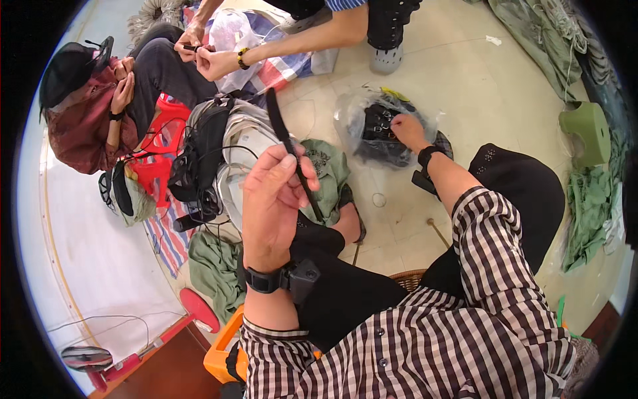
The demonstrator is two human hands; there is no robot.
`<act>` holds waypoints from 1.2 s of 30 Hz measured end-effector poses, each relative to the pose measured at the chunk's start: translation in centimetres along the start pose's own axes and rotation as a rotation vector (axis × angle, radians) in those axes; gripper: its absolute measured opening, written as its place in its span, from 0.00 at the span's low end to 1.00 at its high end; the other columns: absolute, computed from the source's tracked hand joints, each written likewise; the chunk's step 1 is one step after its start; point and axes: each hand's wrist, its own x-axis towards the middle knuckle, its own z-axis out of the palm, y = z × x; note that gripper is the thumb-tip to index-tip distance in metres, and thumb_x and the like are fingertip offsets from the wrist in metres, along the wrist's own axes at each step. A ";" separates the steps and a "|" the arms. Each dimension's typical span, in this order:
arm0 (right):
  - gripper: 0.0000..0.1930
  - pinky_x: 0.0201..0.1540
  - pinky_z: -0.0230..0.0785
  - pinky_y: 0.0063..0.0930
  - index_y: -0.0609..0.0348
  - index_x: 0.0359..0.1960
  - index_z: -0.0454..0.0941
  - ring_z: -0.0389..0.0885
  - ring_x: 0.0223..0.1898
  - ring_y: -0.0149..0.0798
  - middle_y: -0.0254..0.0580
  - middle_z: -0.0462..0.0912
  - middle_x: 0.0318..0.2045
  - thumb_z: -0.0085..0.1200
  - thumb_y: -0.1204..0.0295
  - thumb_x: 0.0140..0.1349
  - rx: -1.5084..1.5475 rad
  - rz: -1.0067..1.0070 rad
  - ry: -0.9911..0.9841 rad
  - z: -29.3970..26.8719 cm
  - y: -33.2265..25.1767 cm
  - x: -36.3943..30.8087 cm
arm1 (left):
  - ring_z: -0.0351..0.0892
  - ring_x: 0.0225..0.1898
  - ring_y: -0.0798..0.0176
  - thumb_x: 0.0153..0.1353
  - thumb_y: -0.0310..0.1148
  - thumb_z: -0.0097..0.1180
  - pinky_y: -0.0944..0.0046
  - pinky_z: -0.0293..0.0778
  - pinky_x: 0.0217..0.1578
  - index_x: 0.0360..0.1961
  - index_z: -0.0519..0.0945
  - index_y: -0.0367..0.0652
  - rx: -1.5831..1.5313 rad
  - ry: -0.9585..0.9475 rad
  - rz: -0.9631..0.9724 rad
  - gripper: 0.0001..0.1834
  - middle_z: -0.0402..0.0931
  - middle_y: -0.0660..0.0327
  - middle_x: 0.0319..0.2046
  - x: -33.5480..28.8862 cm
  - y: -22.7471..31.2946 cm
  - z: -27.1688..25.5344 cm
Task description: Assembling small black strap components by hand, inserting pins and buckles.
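Observation:
My left hand [271,193] is raised in front of me, closed on a narrow black strap [276,118]. The strap stands nearly upright, its upper part rising past my thumb and its lower end hanging below my fingers. Farther away on the floor, to the right, lies a clear plastic bag [349,128] holding several black straps with metal buckles [379,120]. My right hand [408,131] reaches into the mouth of the bag, its bent fingers at the buckled straps. What lies between those fingertips is hidden.
A person's hands [212,60] hold a small black piece at the top. Another person [93,113] sits at the left beside red stools [159,176]. Black bags [199,153] and a white bundle [249,130] stand close to my left hand. A green stool [585,133] is at the right.

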 end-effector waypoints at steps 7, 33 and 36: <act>0.11 0.41 0.67 0.48 0.60 0.36 0.77 0.75 0.37 0.58 0.54 0.78 0.33 0.47 0.73 0.51 -0.135 -0.024 0.229 0.0 -1.3 -1.7 | 0.75 0.24 0.69 0.61 0.31 0.47 0.77 0.66 0.21 0.39 0.72 0.37 0.099 0.033 0.003 0.09 0.75 0.61 0.26 0.0 0.1 0.4; 0.09 0.27 0.69 0.18 0.57 0.26 0.76 0.72 0.22 0.23 0.28 0.75 0.22 0.52 0.65 0.60 0.905 -0.190 -0.515 -14.7 -24.2 -14.8 | 0.76 0.21 0.69 0.57 0.27 0.48 0.76 0.65 0.17 0.34 0.72 0.36 0.180 -0.299 -0.008 0.06 0.77 0.57 0.24 -3.6 -1.5 1.5; 0.09 0.28 0.70 0.19 0.56 0.27 0.76 0.72 0.23 0.23 0.29 0.76 0.23 0.51 0.65 0.61 0.999 -0.075 -0.544 -14.9 -23.0 -15.2 | 0.75 0.23 0.71 0.57 0.28 0.48 0.76 0.65 0.18 0.33 0.73 0.37 0.241 -0.308 -0.023 0.06 0.77 0.58 0.24 -3.6 -1.7 2.0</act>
